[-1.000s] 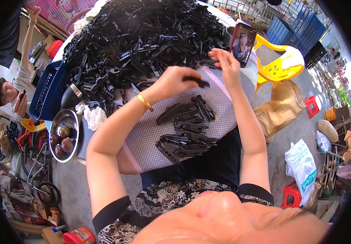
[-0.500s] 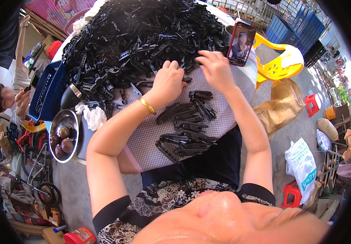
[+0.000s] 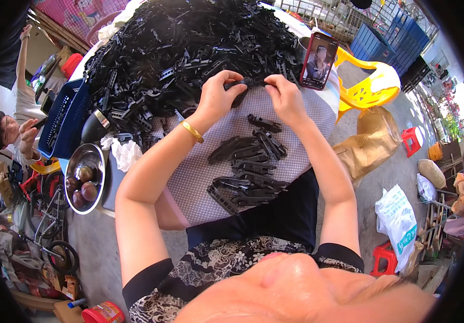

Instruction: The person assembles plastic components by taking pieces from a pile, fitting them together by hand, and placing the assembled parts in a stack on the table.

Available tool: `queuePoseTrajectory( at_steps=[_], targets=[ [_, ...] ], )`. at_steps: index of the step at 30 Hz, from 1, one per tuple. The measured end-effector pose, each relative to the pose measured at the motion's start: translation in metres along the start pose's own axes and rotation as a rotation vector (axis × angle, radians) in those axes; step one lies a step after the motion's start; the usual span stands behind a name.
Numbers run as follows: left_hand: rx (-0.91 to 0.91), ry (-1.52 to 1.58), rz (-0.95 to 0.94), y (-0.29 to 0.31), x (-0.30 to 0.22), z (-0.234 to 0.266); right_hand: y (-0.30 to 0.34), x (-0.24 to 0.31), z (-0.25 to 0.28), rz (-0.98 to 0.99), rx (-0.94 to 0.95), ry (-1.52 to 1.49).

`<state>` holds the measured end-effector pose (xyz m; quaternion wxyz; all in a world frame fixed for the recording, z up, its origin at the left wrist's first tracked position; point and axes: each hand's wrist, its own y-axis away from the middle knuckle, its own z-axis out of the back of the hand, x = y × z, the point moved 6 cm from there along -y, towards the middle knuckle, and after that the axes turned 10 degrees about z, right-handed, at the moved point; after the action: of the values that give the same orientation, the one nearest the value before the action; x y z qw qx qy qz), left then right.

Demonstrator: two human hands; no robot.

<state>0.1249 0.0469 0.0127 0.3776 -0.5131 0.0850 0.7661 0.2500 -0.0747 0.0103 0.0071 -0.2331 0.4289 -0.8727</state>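
Note:
A big heap of small black plastic parts (image 3: 189, 37) covers the far side of the table. At its near edge my left hand (image 3: 217, 97), with a gold bangle on the wrist, grips a long black plastic part (image 3: 237, 85) between thumb and fingers. My right hand (image 3: 287, 99) is just to the right, thumb and fingertips pinched together near that part's end. What lies in this pinch is too small to make out. Closer to me, several similar black parts (image 3: 248, 171) lie in loose rows on the patterned cloth (image 3: 189, 185).
Propped at the table's right edge is a phone (image 3: 318, 60). On the left are a blue basket (image 3: 62, 121), a metal bowl (image 3: 98, 177) of round purple fruit and crumpled tissue (image 3: 127, 153). A yellow chair (image 3: 369, 89) and brown paper bag (image 3: 369, 137) stand right. Another person (image 3: 19, 126) is at far left.
My left hand has risen slightly toward the heap, showing the black part in its grip. My right hand has come down and closed into a pinch beside it.

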Motion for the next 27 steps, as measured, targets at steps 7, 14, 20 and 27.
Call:
queuePoseTrajectory(
  at_steps=[7, 14, 20, 27],
  targets=[
    [0.254, 0.082, -0.050, 0.009, -0.009, -0.021, 0.007, 0.000, -0.013, -0.226, 0.071, -0.512],
    [0.348, 0.190, 0.134, 0.007, 0.000, -0.025, 0.008, 0.000, -0.013, -0.215, 0.095, -0.463],
    [0.245, 0.305, 0.096, 0.008, -0.005, -0.020, 0.004, 0.002, 0.006, -0.106, -0.031, -0.161],
    [0.229, 0.217, 0.024, 0.007, -0.006, -0.018, 0.011, -0.009, -0.014, -0.277, 0.160, -0.549]
  ],
)
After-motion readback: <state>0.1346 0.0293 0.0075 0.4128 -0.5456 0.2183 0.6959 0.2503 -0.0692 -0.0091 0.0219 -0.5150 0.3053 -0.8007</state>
